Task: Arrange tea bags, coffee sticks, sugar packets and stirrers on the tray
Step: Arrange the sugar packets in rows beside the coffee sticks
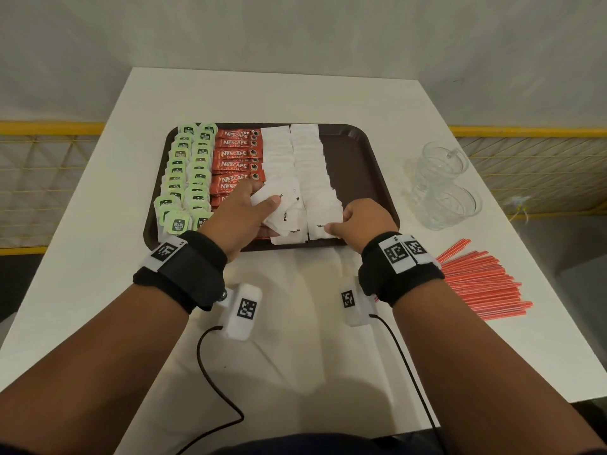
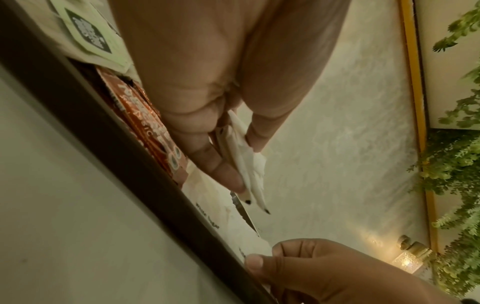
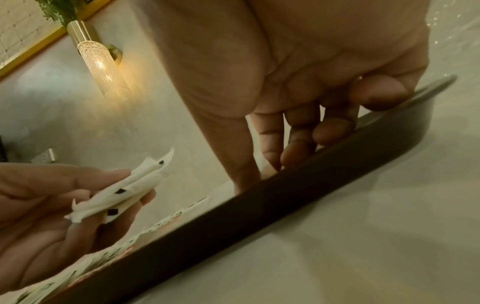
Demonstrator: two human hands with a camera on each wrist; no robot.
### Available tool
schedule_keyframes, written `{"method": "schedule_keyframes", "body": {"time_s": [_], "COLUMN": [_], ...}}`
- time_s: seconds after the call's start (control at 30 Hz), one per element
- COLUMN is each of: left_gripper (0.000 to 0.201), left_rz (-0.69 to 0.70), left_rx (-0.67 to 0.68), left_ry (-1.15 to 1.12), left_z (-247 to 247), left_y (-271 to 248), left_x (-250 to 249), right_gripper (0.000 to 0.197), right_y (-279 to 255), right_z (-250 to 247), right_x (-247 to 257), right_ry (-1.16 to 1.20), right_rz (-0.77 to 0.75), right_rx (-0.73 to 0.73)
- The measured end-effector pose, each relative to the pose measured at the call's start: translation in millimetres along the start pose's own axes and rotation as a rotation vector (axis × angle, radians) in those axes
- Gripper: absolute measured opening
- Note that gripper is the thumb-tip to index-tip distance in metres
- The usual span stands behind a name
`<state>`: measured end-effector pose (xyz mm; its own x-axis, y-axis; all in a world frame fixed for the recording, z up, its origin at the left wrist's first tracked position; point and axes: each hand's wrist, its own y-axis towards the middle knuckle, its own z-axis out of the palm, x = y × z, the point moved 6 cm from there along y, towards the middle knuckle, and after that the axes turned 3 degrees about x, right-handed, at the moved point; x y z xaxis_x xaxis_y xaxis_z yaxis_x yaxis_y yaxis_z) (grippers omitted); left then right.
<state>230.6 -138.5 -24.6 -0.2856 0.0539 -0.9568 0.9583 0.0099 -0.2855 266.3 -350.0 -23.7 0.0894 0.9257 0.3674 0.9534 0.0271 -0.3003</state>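
Observation:
A dark brown tray [image 1: 361, 159] holds two columns of green tea bags [image 1: 187, 172], a column of red coffee sticks [image 1: 236, 159] and two columns of white sugar packets [image 1: 308, 165]. My left hand [image 1: 259, 205] grips a small stack of sugar packets [image 2: 246, 164] between thumb and fingers above the tray's near middle. My right hand [image 1: 341, 221] pinches the nearest sugar packet [image 1: 323, 224] of the right column at the tray's front edge [image 3: 259, 205]. The held stack [image 3: 127, 195] also shows in the right wrist view. Red stirrers [image 1: 483, 280] lie in a pile on the table, right of the tray.
Two clear glass mugs [image 1: 440, 182] stand right of the tray, beyond the stirrers. The white table [image 1: 295, 93] ends at a yellow rail on both sides. Wrist camera cables [image 1: 210, 366] trail over the table's near part.

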Motion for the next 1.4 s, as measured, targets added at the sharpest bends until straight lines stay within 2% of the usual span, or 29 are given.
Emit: {"method": "schedule_keyframes", "body": {"time_s": [0.1,0.17,0.23,0.3,0.4,0.47,0.67,0.77,0.9,1.1,1.27,1.4], "left_gripper": [0.034,0.032,0.030,0.029,0.034,0.040,0.048,0.044,0.040,0.048,0.036,0.029], "left_rz": [-0.009,-0.009,0.007,0.029,0.065,0.081,0.106,0.135,0.145,0.124,0.113,0.102], "left_rx": [0.029,0.052,0.075,0.084,0.090,0.096,0.175,0.191,0.202,0.235,0.205,0.144], "left_ry": [-0.005,0.010,0.032,0.052,0.074,0.082,0.113,0.148,0.186,0.125,0.092,0.096], "left_z": [3.5,5.5,6.7,7.1,10.0,13.0,18.5,19.5,24.0,25.0,16.4,7.8], "left_y": [-1.2,-2.5,-2.9,-3.7,-4.2,-5.3,-8.7,-10.7,-11.4,-10.6,-5.3,-1.6], "left_x": [0.6,0.1,-1.2,-3.1,-6.3,-8.9,-12.5,-14.5,-16.4,-16.7,-11.4,-8.2], "right_gripper": [0.040,0.047,0.040,0.029,0.027,0.024,0.014,0.018,0.027,0.020,0.012,0.007], "right_y": [0.9,-2.1,-7.2,-14.0,-23.3,-25.2,-18.4,-20.3,-20.4,-15.8,-16.8,-17.4], "right_z": [0.0,-6.7,-18.9,-29.6,-31.2,-27.5,-20.6,-19.0,-25.0,-27.6,-24.0,-22.2], "right_x": [1.1,-0.7,3.2,15.2,39.4,46.7,37.7,36.2,36.7,28.4,22.0,12.8], "right_ry": [-0.006,0.015,0.109,0.268,0.367,0.378,0.489,0.508,0.541,0.598,0.790,0.885], "right_rz": [0.032,0.039,-0.018,-0.135,-0.311,-0.360,-0.319,-0.322,-0.318,-0.269,-0.202,-0.153], "right_rx": [0.001,-0.064,-0.167,-0.207,-0.085,-0.035,-0.032,-0.022,-0.098,-0.080,0.009,0.010]}}
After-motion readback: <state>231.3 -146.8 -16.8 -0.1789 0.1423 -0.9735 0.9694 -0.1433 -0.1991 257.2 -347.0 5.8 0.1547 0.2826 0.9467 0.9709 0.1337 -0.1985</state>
